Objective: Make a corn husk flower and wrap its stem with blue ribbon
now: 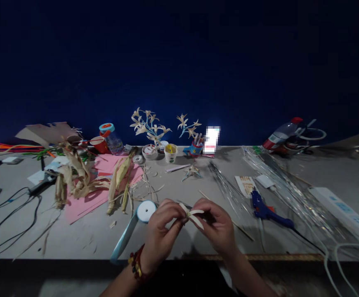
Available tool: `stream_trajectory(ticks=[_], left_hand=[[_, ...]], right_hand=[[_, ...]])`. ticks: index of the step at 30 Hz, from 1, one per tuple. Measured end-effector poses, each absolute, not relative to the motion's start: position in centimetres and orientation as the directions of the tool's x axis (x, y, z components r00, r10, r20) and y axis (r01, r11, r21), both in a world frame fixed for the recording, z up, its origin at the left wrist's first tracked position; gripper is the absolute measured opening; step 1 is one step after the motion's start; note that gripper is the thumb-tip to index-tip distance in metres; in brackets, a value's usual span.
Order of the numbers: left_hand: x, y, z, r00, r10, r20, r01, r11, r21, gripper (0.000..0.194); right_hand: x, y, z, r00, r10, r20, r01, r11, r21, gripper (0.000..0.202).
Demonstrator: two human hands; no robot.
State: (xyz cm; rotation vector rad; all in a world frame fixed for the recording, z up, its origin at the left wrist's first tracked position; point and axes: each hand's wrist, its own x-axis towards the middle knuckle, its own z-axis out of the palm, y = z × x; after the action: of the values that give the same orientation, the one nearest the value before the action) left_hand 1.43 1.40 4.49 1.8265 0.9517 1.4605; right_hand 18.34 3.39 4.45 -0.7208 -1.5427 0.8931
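Observation:
Near the table's front edge, my left hand point(164, 226) pinches the centre of a small pale husk flower point(194, 215) between thumb and fingertips. My right hand point(218, 225) is closed at the flower's right side, with its fingertips on a petal. Several narrow cream petals spread out between the two hands. Just left of my left hand is a roll of light blue ribbon point(146, 211), its loose end trailing toward the front edge. The parts of the flower behind my fingers are hidden.
Dried husks point(80, 173) lie over pink paper point(88, 204) at the left. Finished flower branches point(150, 126) stand in cups at the back. At the right are a blue glue gun point(269, 212), silvery wires point(284, 185), a power strip point(342, 212) and a tilted bottle point(280, 135).

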Motion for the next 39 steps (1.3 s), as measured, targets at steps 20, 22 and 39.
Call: stream_trajectory(ticks=[20,22,39], left_hand=[[1.4,1.8,3.6,0.009,0.956,0.294,-0.114,-0.292,0.950,0.015],[1.5,1.9,3.3,-0.021,0.967,0.254,-0.166,-0.253,0.953,0.016],[1.4,2.0,2.4,-0.114,0.964,0.239,-0.161,-0.255,0.953,0.017]], right_hand=[[18.0,2.7,3.0,-0.090,0.933,0.348,0.020,0.351,-0.936,0.007],[17.7,2.5,2.8,-0.113,0.923,0.368,0.073,0.377,-0.923,0.007],[15.9,2.8,2.5,-0.133,0.837,0.532,0.268,0.547,-0.793,0.010]])
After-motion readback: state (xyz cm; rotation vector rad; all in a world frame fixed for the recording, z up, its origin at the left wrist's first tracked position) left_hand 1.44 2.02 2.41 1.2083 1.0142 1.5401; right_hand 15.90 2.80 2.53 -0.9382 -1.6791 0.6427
